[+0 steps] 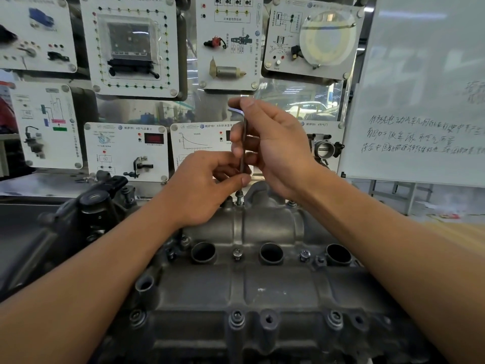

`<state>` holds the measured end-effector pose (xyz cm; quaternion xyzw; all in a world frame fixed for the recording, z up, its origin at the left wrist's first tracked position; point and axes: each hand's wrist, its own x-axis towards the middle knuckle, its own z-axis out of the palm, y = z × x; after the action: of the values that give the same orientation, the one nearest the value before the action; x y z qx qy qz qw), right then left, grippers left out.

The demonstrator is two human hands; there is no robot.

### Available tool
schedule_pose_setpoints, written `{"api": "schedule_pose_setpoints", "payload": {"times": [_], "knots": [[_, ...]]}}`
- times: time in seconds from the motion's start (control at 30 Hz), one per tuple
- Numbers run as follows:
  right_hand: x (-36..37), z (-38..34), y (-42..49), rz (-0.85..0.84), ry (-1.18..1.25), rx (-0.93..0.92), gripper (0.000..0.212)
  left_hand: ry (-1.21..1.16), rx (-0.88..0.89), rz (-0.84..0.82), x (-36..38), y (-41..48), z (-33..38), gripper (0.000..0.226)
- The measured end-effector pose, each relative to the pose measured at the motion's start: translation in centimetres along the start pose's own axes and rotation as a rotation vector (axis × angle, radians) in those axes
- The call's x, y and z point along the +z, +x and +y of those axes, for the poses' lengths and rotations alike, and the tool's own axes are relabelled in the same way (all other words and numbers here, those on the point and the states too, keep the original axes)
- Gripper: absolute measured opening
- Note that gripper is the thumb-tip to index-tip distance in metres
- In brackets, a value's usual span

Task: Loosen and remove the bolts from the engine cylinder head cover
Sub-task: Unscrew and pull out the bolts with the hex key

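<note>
The grey cylinder head cover (262,287) fills the lower middle of the head view. A long L-shaped hex key (243,143) stands upright over a bolt (238,197) at the cover's far edge; this bolt sticks up out of its hole. My right hand (273,145) grips the key's upper part, thumb on the bend at the top. My left hand (207,187) pinches the key's lower end just above the bolt. More bolts sit in the cover, two in the middle row (237,253) (304,254) and several along the near edge (237,316).
Three open round spark plug wells (203,252) lie across the cover. A black housing (91,206) stands at the left of the engine. Training panels (131,46) cover the wall behind, and a whiteboard (420,101) stands at the right.
</note>
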<state>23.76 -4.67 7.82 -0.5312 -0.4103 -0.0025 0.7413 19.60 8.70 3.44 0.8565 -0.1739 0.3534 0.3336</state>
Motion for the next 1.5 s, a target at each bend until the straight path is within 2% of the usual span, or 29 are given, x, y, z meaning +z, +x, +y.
{"api": "schedule_pose_setpoints", "payload": {"times": [0.13,0.27,0.4,0.5,0.6,0.8,1.03,1.23,1.4,1.5], "knots": [[0.12,-0.11,-0.02,-0.080,-0.046,-0.035,0.026,-0.018,-0.032,-0.002,0.06,0.03,-0.03,0.004],[0.00,0.02,0.12,-0.061,-0.080,-0.076,0.036,-0.036,-0.039,-0.015,0.14,0.11,0.01,0.006],[-0.36,-0.09,0.30,-0.087,0.006,0.028,0.024,0.006,-0.016,0.002,0.08,0.12,-0.05,0.003],[-0.63,-0.01,0.35,-0.073,0.118,0.133,0.025,0.033,-0.005,0.009,0.14,0.14,-0.09,0.007],[-0.74,0.07,0.37,-0.050,0.171,0.161,0.021,0.048,-0.005,0.000,0.13,0.14,-0.17,0.011],[-0.54,-0.06,0.31,-0.023,0.149,0.126,0.010,0.054,0.010,-0.004,0.09,0.02,0.00,0.010],[-0.42,-0.25,0.16,-0.073,-0.004,0.056,0.022,0.038,-0.006,0.002,0.03,-0.02,-0.13,0.008],[-0.14,-0.64,0.17,-0.090,-0.046,-0.005,0.020,0.026,-0.020,-0.002,0.11,0.09,-0.17,0.008],[-0.06,-0.48,0.22,-0.070,-0.038,-0.072,0.037,0.027,-0.040,-0.001,0.16,0.14,-0.15,0.008],[-0.24,-0.42,0.25,-0.056,0.004,-0.034,0.028,0.039,-0.040,-0.001,0.13,0.15,-0.14,0.009]]}}
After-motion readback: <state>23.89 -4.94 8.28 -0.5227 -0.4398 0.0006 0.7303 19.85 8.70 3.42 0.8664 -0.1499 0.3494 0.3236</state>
